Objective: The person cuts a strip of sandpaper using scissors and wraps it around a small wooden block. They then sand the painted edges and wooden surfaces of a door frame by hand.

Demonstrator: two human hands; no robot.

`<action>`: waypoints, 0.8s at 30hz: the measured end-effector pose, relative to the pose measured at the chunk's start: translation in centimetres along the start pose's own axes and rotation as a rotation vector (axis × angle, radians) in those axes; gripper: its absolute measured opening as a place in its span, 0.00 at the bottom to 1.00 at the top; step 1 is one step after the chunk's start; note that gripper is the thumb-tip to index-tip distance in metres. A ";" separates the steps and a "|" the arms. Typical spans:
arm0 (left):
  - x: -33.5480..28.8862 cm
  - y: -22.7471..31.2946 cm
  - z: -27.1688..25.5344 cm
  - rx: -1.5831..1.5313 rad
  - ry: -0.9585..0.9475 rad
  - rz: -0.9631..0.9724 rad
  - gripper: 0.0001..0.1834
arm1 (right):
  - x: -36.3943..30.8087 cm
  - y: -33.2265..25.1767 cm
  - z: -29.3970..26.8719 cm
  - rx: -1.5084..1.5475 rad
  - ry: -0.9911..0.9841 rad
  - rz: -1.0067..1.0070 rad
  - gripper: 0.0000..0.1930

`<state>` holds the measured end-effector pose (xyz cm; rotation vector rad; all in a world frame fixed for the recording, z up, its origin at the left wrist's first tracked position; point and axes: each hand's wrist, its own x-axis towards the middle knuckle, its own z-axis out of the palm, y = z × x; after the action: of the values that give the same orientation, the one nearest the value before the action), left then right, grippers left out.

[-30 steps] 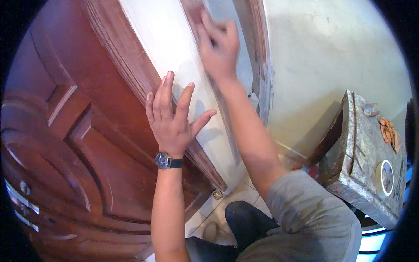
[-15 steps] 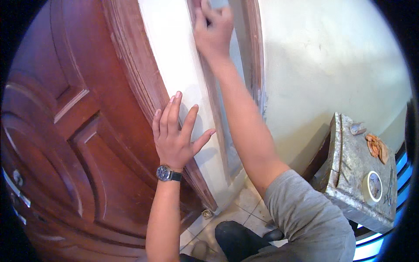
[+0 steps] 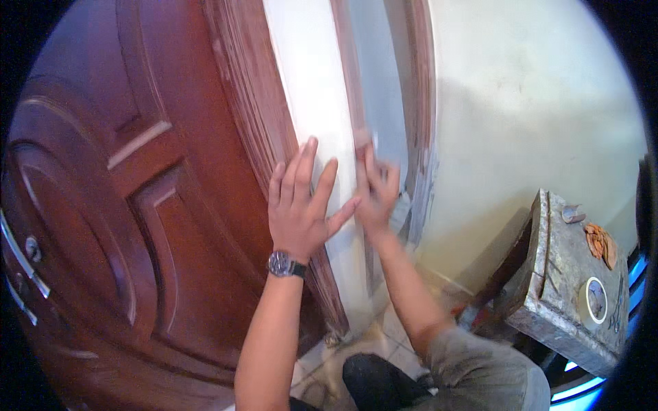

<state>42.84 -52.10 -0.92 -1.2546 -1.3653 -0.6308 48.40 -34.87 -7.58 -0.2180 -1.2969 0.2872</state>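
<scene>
My left hand (image 3: 300, 216), a dark-strapped watch (image 3: 279, 263) on its wrist, is open with fingers spread. It rests where a reddish-brown wooden door frame (image 3: 250, 89) meets a narrow white wall strip (image 3: 307, 75). Just right of it, my right hand (image 3: 378, 198) is closed, its fingertips at a second, paler brown wooden frame (image 3: 348, 61). Motion smears those fingers; something small and pale shows at their tips, but its kind cannot be made out. Beyond this frame lies a grey-blue surface (image 3: 377, 75).
A panelled dark red-brown door (image 3: 185, 130) fills the left. At right, a worn stone-like stand (image 3: 555, 274) bears a round pale tub (image 3: 588, 301), an orange cloth (image 3: 600, 243) and a small curved piece (image 3: 573, 214). A cream wall (image 3: 500, 123) rises behind; floor tiles (image 3: 391, 325) lie below.
My right hand has come down along the paler frame, from near the top of the view to beside my left hand. The view has shifted slightly; my left hand keeps its place.
</scene>
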 end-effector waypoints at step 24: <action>-0.4 0.1 0.8 0.101 0.033 0.014 0.28 | 6.9 -0.8 1.9 -0.049 0.119 -0.225 0.26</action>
<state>42.55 -51.48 -1.55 -1.1669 -1.3434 -0.5632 48.33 -33.33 -0.51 -0.1271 -1.1985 0.0504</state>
